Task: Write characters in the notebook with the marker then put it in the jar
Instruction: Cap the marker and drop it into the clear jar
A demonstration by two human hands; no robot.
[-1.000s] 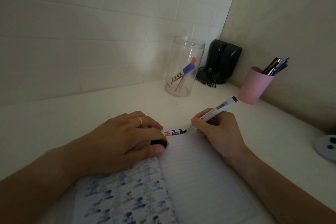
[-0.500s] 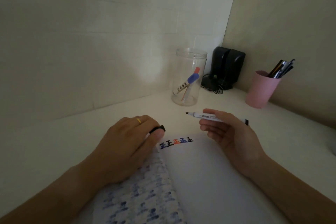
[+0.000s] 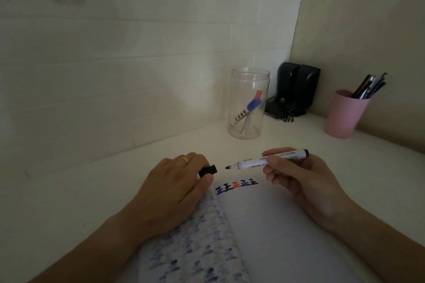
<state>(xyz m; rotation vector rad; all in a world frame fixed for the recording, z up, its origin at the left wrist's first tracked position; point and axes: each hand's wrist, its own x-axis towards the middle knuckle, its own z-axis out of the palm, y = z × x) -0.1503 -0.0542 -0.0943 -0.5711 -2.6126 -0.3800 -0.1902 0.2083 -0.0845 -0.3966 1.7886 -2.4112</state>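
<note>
The right hand (image 3: 296, 177) has lifted the marker (image 3: 266, 160) off the notebook (image 3: 264, 225), pinching it level, tip facing the cap (image 3: 208, 170) gripped in the left hand (image 3: 174, 188). Writing looks finished; capping, then the jar (image 3: 249, 103) beyond.

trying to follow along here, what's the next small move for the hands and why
Probably bring the marker tip and the black cap together. The right hand holds the marker uncapped, tip facing the cap in the left hand, and characters are already on the notebook.
</note>
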